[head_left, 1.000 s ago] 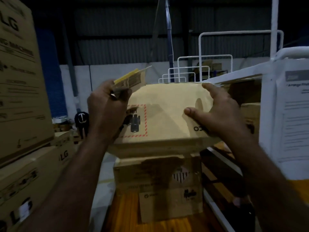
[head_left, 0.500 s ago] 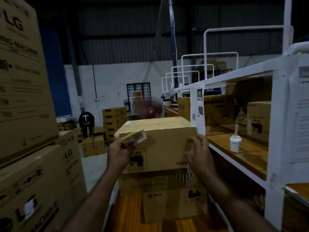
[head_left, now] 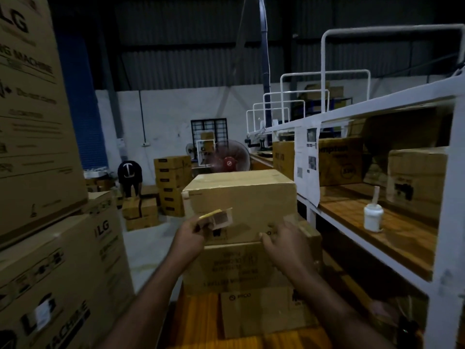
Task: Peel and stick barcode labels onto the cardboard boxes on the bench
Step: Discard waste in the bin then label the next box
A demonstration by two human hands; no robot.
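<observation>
Both hands have come down and away from the face since a second ago, and the top box [head_left: 241,205], which then filled the view tilted up in the hands, now sits square on the stack [head_left: 241,268] straight ahead. That reads as the box having been set down, so the next label can go on.

The left hand [head_left: 190,239] hovers at the near left face of the top box, fingers clamped on a small sheaf of labels [head_left: 216,217] with a yellow backing edge; a barcode shows on the front one. Whether a label is already peeled I cannot tell. The right hand [head_left: 283,244] rests on the box's near right lower corner, fingers curled together against the cardboard, steadying it.

No fresh label shows on the box's near face, only its own print. My guess is that peeling comes next, and the right hand must let go of the box to do it. Dim light hides finer detail.
</observation>
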